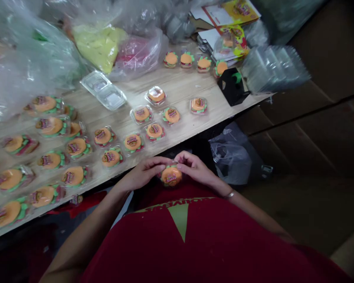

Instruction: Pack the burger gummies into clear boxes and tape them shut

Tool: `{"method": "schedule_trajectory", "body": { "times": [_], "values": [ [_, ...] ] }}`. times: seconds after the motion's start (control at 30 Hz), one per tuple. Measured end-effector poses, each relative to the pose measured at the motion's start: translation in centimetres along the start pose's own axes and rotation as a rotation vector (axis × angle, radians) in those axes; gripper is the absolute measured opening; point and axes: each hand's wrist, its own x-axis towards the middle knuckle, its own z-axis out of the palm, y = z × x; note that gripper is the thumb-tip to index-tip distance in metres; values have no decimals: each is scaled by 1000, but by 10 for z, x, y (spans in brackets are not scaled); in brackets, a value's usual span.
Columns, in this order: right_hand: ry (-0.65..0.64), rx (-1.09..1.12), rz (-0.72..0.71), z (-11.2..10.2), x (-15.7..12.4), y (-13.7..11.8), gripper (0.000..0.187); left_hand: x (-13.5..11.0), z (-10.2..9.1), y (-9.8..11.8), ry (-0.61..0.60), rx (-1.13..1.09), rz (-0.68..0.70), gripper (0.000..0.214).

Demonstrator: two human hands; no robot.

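Observation:
Just off the table's front edge, close to my body, a toy burger in a clear plastic case point(171, 176) is held between both hands. My left hand point(146, 171) grips its upper left side, thumb and fingers closed. On the opposite side my right hand point(193, 167) pinches the case near its top edge. The burger has an orange bun, green frill and a printed label on top. Nearest on the table are similar cased burgers, among them one point(155, 131) beyond my left hand and another point(198, 105) farther right.
An open clear clamshell case point(104, 90) lies on the wooden table point(183, 86). Plastic bags of yellow pieces point(98, 45) and pink pieces point(132, 53) are behind it. A black tape dispenser point(232, 87) stands at the right edge, beside stacked clear cases point(275, 68). Several cased burgers cover the left.

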Motion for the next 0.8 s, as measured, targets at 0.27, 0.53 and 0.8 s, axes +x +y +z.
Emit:
{"method": "schedule_trajectory", "body": {
  "times": [0.27, 0.53, 0.8],
  "values": [
    [109, 39, 43, 0, -12, 15, 25, -11, 37, -32, 317, -237, -22, 24],
    [237, 178, 17, 0, -10, 19, 31, -3, 50, -20, 288, -199, -43, 26],
    [208, 189, 108, -34, 19, 19, 36, 47, 57, -11, 549, 177, 48, 22]
  ]
}}
